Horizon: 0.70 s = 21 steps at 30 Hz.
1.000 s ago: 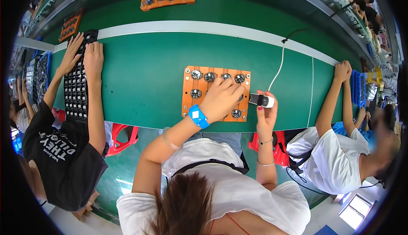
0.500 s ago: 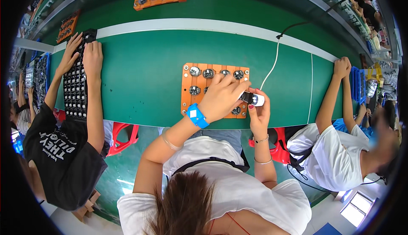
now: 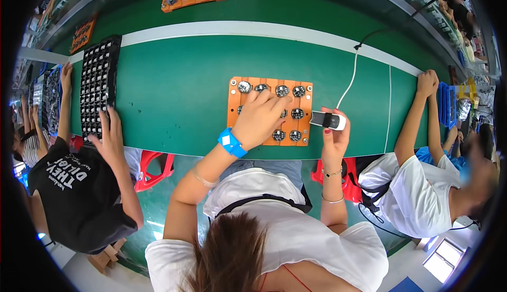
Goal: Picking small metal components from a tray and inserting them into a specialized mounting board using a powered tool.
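An orange fixture board (image 3: 232, 100) lies on the green table in front of me, with rows of round black-and-silver parts (image 3: 299, 91) set in it. My left hand (image 3: 259, 119), wearing a blue wristband, is over the middle of the board. Its fingers are bent together among the parts, and whatever is under the fingertips is hidden. Just off the board's right edge, my right hand (image 3: 335, 140) grips a small white hand-held device (image 3: 337, 121) with a black band and a flat greyish end pointing left toward the board. A white cable (image 3: 349, 83) runs down toward this device.
To the left, a co-worker's hand (image 3: 109, 136) touches a long black tray (image 3: 99, 86) of small white-topped pieces. Another orange board (image 3: 168, 4) lies beyond the white table rail (image 3: 211, 28). At right, a co-worker's hands (image 3: 426, 82) rest near blue trays (image 3: 448, 104).
My right hand has drawn the white device right, off the board. My left hand has moved slightly left and down. The left co-worker's hands have shifted along and off the black tray.
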Each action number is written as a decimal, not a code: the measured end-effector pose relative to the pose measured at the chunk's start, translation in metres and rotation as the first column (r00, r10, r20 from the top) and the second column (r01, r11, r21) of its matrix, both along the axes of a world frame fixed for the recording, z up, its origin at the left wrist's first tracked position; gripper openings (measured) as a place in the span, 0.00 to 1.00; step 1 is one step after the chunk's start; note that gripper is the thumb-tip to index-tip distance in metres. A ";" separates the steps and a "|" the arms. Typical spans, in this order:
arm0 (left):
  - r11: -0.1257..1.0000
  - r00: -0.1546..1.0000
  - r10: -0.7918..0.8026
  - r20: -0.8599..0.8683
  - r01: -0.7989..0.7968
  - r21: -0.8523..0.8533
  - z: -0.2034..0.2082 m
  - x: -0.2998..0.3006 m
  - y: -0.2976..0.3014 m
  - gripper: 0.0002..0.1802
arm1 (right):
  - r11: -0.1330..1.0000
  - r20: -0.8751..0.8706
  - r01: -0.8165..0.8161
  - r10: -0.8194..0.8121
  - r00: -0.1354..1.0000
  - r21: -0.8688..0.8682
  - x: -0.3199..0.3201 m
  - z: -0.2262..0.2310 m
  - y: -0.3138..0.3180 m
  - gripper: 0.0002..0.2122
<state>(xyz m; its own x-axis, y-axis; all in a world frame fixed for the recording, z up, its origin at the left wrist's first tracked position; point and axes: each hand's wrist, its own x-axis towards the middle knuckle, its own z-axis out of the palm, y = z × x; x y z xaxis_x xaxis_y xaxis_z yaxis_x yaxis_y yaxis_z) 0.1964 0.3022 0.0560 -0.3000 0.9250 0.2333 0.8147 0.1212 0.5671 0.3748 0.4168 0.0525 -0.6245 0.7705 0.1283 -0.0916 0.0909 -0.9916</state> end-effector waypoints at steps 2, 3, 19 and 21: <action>0.996 1.000 -0.017 0.005 0.016 0.092 -0.001 -0.001 0.001 0.29 | 0.996 0.042 -0.077 0.075 0.996 0.052 -0.003 0.000 -0.001 0.20; 0.994 1.000 -0.025 0.018 0.023 0.104 -0.001 0.000 0.003 0.27 | 0.992 0.053 -0.103 0.100 0.994 0.072 -0.004 -0.006 -0.001 0.20; 0.999 0.938 -0.005 0.347 0.023 -0.049 0.000 0.004 -0.005 0.35 | 0.987 -0.093 0.149 -0.154 0.984 -0.059 -0.015 -0.001 -0.011 0.19; 0.995 0.986 -0.024 0.166 0.008 0.095 -0.003 0.001 -0.015 0.35 | 0.988 -0.105 0.151 -0.154 0.983 -0.030 -0.015 0.000 -0.011 0.19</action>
